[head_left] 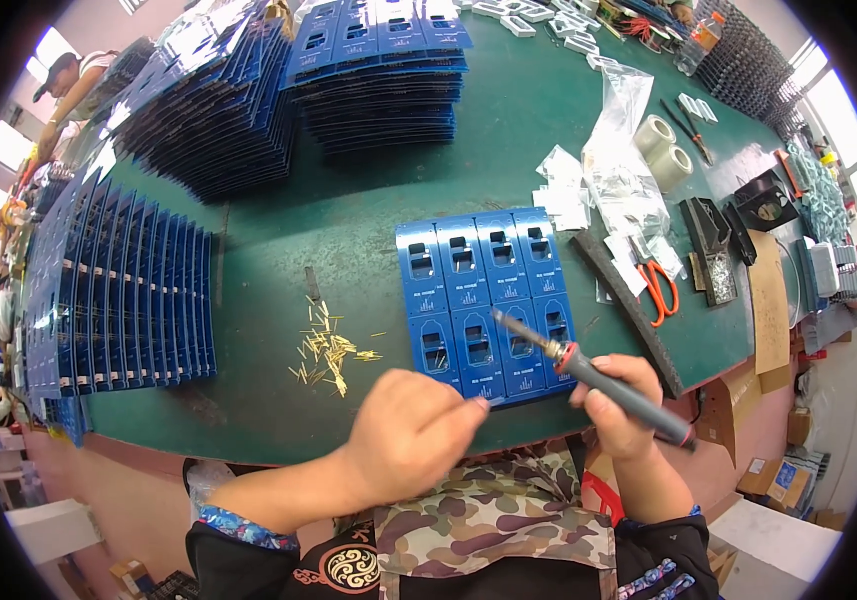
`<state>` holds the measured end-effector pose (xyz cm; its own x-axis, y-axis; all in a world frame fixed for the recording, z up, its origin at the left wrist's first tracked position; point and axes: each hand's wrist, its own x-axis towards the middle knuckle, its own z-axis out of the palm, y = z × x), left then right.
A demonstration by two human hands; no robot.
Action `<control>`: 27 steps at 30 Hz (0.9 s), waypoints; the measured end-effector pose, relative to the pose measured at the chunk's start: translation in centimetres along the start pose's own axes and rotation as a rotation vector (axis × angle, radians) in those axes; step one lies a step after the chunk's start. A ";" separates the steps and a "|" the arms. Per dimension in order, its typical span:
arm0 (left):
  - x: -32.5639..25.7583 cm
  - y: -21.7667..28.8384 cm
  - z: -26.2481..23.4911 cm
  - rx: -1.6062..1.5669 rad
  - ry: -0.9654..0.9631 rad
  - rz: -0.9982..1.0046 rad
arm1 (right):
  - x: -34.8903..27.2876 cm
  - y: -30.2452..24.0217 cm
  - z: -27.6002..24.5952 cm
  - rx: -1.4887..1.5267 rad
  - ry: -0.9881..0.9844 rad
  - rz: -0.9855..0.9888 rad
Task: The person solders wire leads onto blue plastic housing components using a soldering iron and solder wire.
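One blue circuit-board panel [478,295] lies flat on the green worktop [298,235] right in front of the person, eight units in two rows of four — looks mid-job, no unit clearly finished from this view. Right hand [620,420] is wrapped round a soldering iron [590,373], tip over the middle of the panel; touching or just above, can't tell. Left hand [406,432] is closed, finger and thumb narrowed together at the panel's lower edge; whether they pinch something small, can't tell. Loose heap of thin brass-coloured pins [328,350] left of the panel, so probably parts left to fit, though whether any already sit in this panel is too small to make out. More blue panels around: a leaning row [128,290] at the left, plus a fanned stack [208,110] and a squarer stack [378,100] at the back — which are done and which are waiting, not readable. Judging by those piles, this panel is one of many; overall share complete can't be called.
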<state>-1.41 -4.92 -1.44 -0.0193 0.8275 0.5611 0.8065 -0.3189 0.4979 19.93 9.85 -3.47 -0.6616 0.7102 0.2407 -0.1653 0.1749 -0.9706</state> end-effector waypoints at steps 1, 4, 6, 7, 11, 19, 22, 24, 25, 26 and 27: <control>0.0 0.7 0.0 -0.067 0.015 0.011 | 0.3 0.0 0.3 -0.069 -0.127 -0.126; 0.0 2.1 0.6 -0.211 0.064 0.002 | -0.6 0.2 3.0 0.018 -0.154 -0.135; -0.3 2.0 0.9 -0.215 0.074 -0.015 | -0.5 0.0 4.0 0.004 -0.153 -0.114; -0.4 2.0 1.0 -0.224 0.082 -0.031 | -0.4 0.0 4.2 0.018 -0.164 -0.094; -1.0 1.9 0.4 -0.227 0.112 -0.063 | 0.4 -0.2 5.0 -0.030 -0.178 -0.121; -1.5 -2.9 -2.8 0.034 0.082 -0.189 | 4.0 -1.1 2.2 -0.317 -0.152 -0.229; -1.6 -3.5 -2.6 0.071 0.055 -0.214 | 3.6 -0.5 1.6 -0.201 -0.114 -0.093; -1.5 -3.6 -2.4 0.099 0.037 -0.216 | 3.6 -0.3 1.9 -0.204 -0.085 -0.059; -1.5 -3.7 -2.3 0.097 0.036 -0.218 | 3.7 -0.2 1.9 -0.199 -0.094 -0.048; -1.5 -3.9 -2.3 0.103 0.035 -0.212 | 3.7 -0.1 2.0 -0.193 -0.103 -0.038; -1.5 -4.0 -2.2 0.110 0.033 -0.207 | 3.8 -0.1 2.0 -0.194 -0.105 -0.035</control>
<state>-5.91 -5.96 -2.81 -0.2085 0.8538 0.4769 0.8427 -0.0906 0.5307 15.96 11.11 -2.47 -0.7321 0.6284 0.2628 -0.0520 0.3331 -0.9414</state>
